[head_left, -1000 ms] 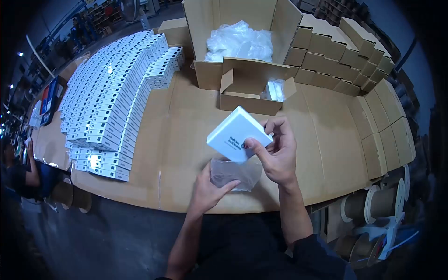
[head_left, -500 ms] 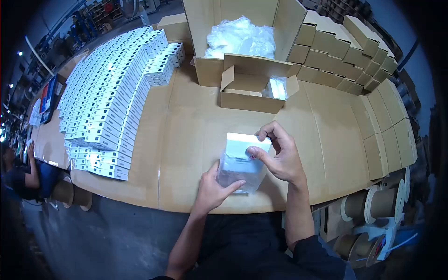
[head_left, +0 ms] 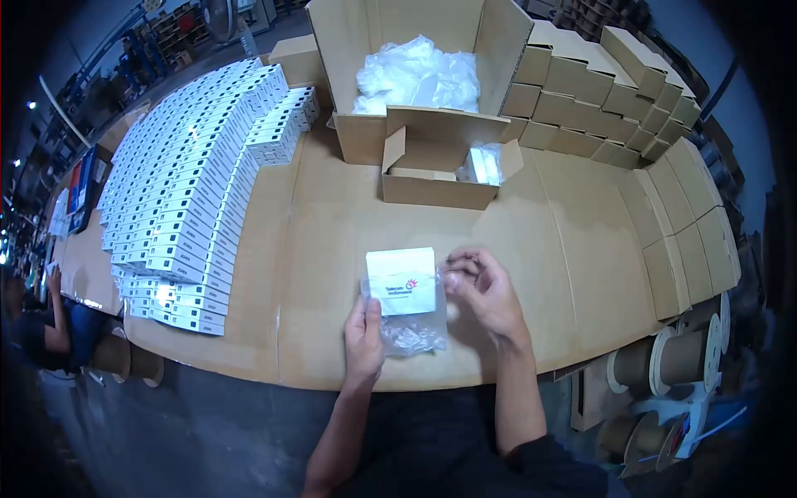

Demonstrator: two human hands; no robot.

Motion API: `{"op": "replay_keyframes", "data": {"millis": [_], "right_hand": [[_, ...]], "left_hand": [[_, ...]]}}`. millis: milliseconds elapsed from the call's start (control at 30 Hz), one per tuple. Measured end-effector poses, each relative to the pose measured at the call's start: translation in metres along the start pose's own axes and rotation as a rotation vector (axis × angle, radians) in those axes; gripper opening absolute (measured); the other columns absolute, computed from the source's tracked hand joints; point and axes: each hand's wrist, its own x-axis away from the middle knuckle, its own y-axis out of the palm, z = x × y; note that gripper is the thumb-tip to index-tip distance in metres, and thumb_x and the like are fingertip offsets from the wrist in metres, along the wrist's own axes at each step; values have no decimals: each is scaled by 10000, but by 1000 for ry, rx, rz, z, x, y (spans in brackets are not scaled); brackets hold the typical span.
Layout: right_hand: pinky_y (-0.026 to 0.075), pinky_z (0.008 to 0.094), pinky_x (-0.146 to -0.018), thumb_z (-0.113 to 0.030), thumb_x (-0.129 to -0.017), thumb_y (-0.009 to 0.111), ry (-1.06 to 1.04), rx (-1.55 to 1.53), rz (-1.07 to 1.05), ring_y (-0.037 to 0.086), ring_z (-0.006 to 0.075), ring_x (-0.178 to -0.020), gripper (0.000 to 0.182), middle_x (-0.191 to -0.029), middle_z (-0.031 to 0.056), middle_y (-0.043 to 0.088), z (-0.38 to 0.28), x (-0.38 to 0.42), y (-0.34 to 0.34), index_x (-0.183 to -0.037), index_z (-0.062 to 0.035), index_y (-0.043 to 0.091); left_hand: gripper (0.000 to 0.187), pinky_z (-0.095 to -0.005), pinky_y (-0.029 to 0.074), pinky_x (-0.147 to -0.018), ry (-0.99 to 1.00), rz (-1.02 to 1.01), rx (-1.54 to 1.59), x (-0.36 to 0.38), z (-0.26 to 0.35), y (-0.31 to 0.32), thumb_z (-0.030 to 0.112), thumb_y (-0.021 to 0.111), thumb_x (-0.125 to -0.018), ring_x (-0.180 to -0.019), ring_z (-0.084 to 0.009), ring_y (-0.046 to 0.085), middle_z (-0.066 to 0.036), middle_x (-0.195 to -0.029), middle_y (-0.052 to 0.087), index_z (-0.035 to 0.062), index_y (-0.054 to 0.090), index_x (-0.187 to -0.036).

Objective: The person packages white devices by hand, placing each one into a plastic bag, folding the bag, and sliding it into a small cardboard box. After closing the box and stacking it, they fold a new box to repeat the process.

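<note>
A flat white box [head_left: 400, 264] with a small red logo and dark print stands partly inside a clear plastic bag [head_left: 413, 336]. Its upper end sticks out of the bag's mouth, and the lower part of the bag is crumpled. My left hand [head_left: 364, 339] grips the bag and box at the left side, thumb across the front. At the upper right edge of the bag, my right hand [head_left: 486, 290] has its fingers curled and pinched against the plastic. Beyond both hands, an open cardboard carton [head_left: 436, 192] holds a bagged white item [head_left: 484, 164] at its right end.
Stacked white boxes [head_left: 178, 191] cover the table's left side. A large carton [head_left: 353, 137] of clear plastic bags [head_left: 419, 75] stands at the back. Brown cartons [head_left: 573, 112] line the back right and right edge. A person [head_left: 58, 311] sits far left; spools [head_left: 664, 361] hang lower right.
The white box and bag have moved slightly left and turned more upright, showing the logo. My right hand has left the box's top for the bag's right edge.
</note>
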Motion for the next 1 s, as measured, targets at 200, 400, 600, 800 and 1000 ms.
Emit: {"op": "replay_keyframes", "data": {"millis": [200, 400, 600, 800, 1000], "right_hand": [[530, 229, -849, -12, -957, 717, 26, -70, 97, 642, 83, -931, 152, -999, 48, 690, 30, 17, 10, -1091, 31, 661], [516, 234, -837, -8, -962, 711, -22, -30, 91, 629, 82, -923, 135, -1001, 42, 686, 28, 13, 7, -1084, 25, 666], [499, 263, -894, -30, -993, 677, -100, -39, 63, 616, 106, -986, 92, -1037, 61, 675, 30, 10, 1, -1066, 12, 640], [466, 314, -1020, -16, -986, 677, -173, -178, 27, 620, 172, -1127, 232, -1194, 160, 677, 37, 9, 7, -1187, -15, 561], [535, 302, -954, 72, -895, 744, -56, -244, 40, 654, 173, -1075, 601, -1194, 157, 675, 28, 13, 25, -1394, -35, 427]], "left_hand": [[453, -317, 469, -1021, 20, -67, -193, -13, 8, -8, 303, 394, -1143, -1138, -148, 610, -103, -1211, 678, -54, 569, -1360], [496, -337, 444, -1070, 51, -110, -322, -16, 17, -8, 298, 368, -1146, -1208, -179, 597, -135, -1288, 666, -71, 546, -1425], [517, -348, 379, -1150, 190, -112, -467, -18, 24, 1, 305, 366, -1144, -1355, -232, 527, -172, -1452, 588, -79, 513, -1457], [570, -355, 352, -1175, 133, -71, -251, -19, 18, 2, 355, 359, -1143, -1382, -239, 504, -176, -1500, 546, -98, 499, -1458], [578, -379, 369, -1180, 84, -114, -143, -24, 12, 2, 339, 378, -1140, -1356, -214, 494, -171, -1445, 522, -69, 354, -1548]]}}
